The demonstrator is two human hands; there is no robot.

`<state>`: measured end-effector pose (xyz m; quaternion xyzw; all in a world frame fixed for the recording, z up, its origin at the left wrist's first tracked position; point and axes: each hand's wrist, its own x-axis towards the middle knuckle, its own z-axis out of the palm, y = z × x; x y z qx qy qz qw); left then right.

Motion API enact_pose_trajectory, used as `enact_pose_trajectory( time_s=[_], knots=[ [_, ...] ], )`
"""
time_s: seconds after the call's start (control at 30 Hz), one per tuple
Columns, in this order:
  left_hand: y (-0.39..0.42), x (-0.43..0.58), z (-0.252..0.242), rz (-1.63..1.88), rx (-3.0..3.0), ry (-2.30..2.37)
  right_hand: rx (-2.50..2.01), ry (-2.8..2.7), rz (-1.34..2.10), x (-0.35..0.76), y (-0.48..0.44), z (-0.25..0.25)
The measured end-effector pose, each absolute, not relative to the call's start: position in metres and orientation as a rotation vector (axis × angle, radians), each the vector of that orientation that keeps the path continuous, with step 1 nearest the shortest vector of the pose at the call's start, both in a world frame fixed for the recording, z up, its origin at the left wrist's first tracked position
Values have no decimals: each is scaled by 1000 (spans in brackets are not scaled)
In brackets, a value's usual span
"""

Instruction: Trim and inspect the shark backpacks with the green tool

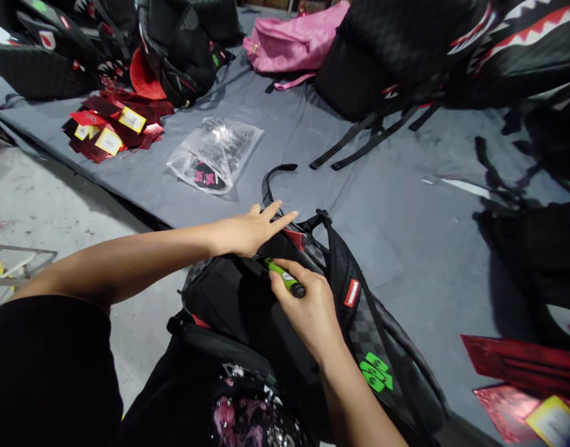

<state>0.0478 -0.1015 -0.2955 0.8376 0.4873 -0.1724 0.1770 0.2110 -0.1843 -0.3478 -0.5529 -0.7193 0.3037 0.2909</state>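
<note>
A black checkered backpack (pixel 364 335) lies at the table's near edge, against my body, with a red label and green stickers on its strap side. My left hand (pixel 250 231) rests on its upper part, fingers stretched out and spread, gripping nothing. Just to the right, my right hand (pixel 308 298) is wrapped round a green-handled tool (pixel 285 276) with a black end. Its tip points toward my left hand and is hidden there, so its kind cannot be made out. A loose black strap (pixel 267 183) curls up beyond my left fingers.
On the grey-covered table (pixel 397 230) lie a clear plastic bag (pixel 215 152) and a pile of red packets with tags (pixel 115 121). A pink bag (pixel 297 40) and black backpacks (pixel 382 56) stand behind. More red packets (pixel 522 372) lie at lower right.
</note>
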Motion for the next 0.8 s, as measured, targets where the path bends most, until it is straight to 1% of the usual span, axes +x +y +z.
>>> enact_pose_trajectory(
  time_s=[0.5,0.7,0.8],
  knots=[
    [-102,44,-300,-404,2391,1364,-1414,-1897,773,210,-184,-353],
    [-102,46,-298,-472,2410,1385,-1315,-1866,955,206,-179,-352],
    [-102,46,-299,-454,2398,1380,-1327,-1906,936,207,-178,-350]
  ],
)
